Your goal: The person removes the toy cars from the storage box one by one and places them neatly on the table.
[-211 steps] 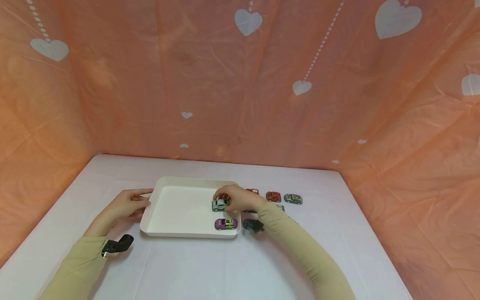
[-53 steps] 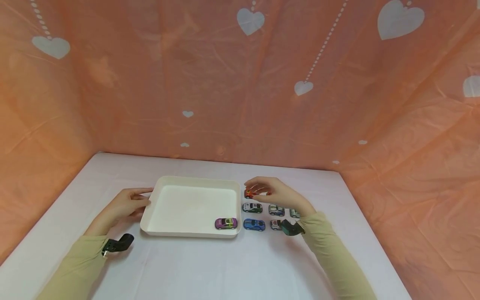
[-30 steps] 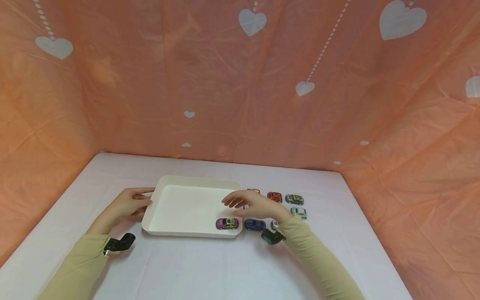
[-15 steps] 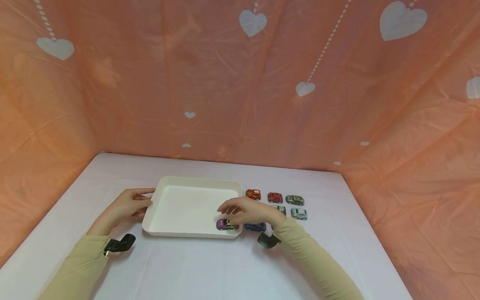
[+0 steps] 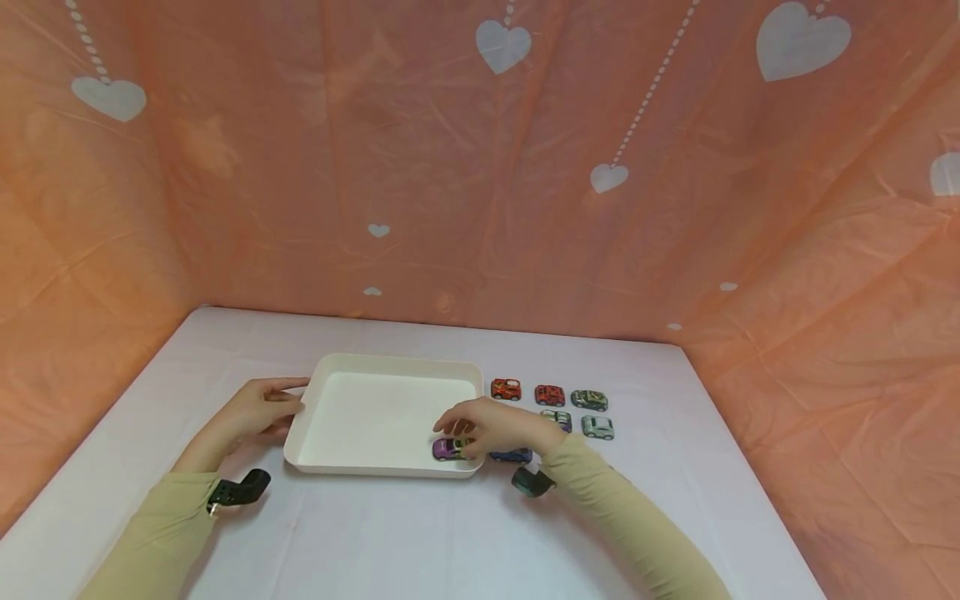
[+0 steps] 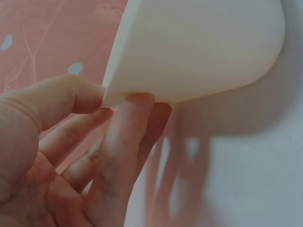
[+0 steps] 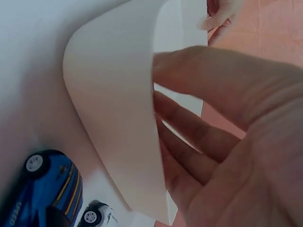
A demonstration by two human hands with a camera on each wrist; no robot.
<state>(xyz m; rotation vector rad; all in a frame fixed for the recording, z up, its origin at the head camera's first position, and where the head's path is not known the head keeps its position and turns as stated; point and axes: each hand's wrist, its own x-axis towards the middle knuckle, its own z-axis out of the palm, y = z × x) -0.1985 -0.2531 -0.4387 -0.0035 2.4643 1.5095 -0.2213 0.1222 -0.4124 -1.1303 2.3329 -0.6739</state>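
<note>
A white tray (image 5: 375,421) stands on the table, a purple and green toy car (image 5: 447,450) lying in its near right corner. My right hand (image 5: 495,425) reaches over the tray's right wall and grips this car between thumb and fingers. In the right wrist view the tray wall hides the fingertips and the car. My left hand (image 5: 258,408) holds the tray's left rim, thumb and fingers against its edge in the left wrist view. A blue toy car (image 7: 47,189) sits just outside the right wall, partly covered by my right hand in the head view.
Right of the tray stand more toy cars: an orange-red one (image 5: 506,389), a red one (image 5: 550,395), a camouflage one (image 5: 589,400), a pale green one (image 5: 597,427) and a white one (image 5: 558,420). An orange curtain (image 5: 480,208) surrounds the table at the back and sides.
A pale toy car, held over the tray in the oldest frame, is out of it. My right hand moved left from the car rows, then down onto the purple car. My left hand stayed put.
</note>
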